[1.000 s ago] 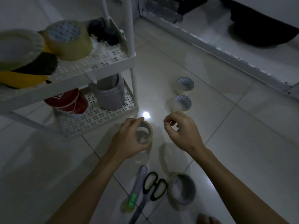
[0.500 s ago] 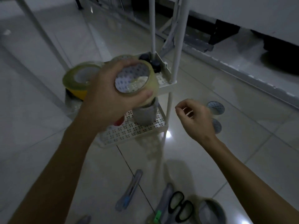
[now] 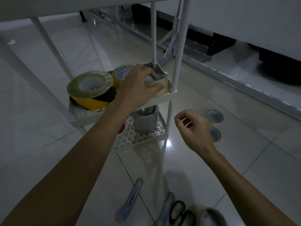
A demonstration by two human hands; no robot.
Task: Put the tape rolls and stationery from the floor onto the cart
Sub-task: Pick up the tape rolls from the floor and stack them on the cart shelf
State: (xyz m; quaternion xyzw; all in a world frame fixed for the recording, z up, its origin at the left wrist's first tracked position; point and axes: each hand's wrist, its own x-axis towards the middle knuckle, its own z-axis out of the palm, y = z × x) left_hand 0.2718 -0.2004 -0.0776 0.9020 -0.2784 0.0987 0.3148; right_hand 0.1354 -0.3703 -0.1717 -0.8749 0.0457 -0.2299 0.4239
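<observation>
My left hand [image 3: 138, 87] grips a clear tape roll [image 3: 160, 89] at the right end of the white cart's [image 3: 172, 93] middle shelf; whether the roll rests on the shelf I cannot tell. That shelf also holds a big clear roll [image 3: 90, 84] stacked on a yellow-and-black roll [image 3: 94, 101], and another clear roll [image 3: 121, 74]. My right hand [image 3: 193, 131] hovers over the floor, loosely curled and empty. Two small rolls [image 3: 215, 115] [image 3: 215, 133] lie on the floor beyond it. Near me lie a utility knife [image 3: 130, 199], a second knife [image 3: 164, 209], black scissors [image 3: 180, 212] and a grey tape roll [image 3: 213, 217].
The cart's bottom shelf [image 3: 138, 137] carries a grey tape roll [image 3: 145, 121] and something red, mostly hidden by my arm. A white table edge [image 3: 81, 5] hangs above the cart. Metal frame legs [image 3: 172, 39] and dark shapes stand along the back right. The tiled floor is glossy.
My left hand has carried the clear roll from the floor up to the cart's middle shelf, at its right end. My right hand stayed low, and my view rose.
</observation>
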